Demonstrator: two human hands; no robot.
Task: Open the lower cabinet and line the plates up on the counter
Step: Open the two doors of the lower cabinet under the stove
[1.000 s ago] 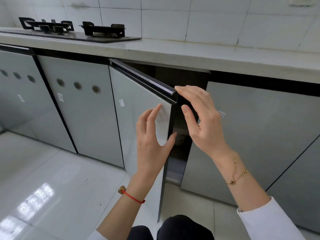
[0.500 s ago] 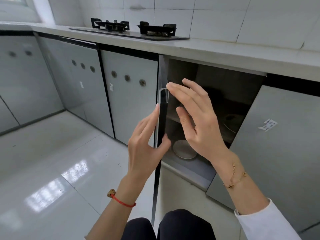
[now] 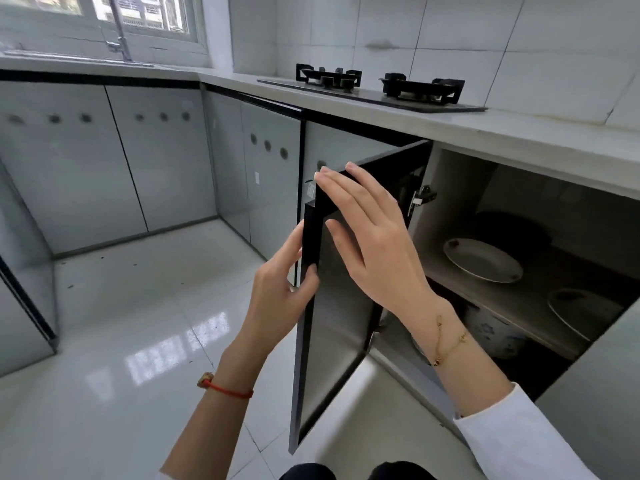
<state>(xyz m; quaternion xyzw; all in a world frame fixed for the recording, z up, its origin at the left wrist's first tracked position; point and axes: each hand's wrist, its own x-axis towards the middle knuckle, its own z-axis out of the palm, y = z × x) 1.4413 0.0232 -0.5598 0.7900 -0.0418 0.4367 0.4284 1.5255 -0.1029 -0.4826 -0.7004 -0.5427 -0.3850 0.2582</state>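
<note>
Plates are what this job turns on, though nearest the camera is the cabinet door [image 3: 332, 306], swung wide on its hinge [image 3: 420, 197]. The left hand [image 3: 280, 299] pinches the door's free edge between thumb and fingers; the right hand [image 3: 374, 244] lies flat on its inner face, fingers straight, tips over the top corner. Beyond the door, on the shelf [image 3: 519, 296] inside, a white plate [image 3: 481, 259] lies flat, well apart from a second plate [image 3: 581, 313] to its right, half hidden by the neighbouring door. A patterned pot [image 3: 491, 332] sits below. The plates look ceramic: stiff, smooth, likely slippery and breakable, moderately heavy. Each is best taken by the rim, thumb on top and fingers beneath. Farthest back, the counter [image 3: 519, 133] beside the stove [image 3: 381, 88] offers bare room for lining them up.
</note>
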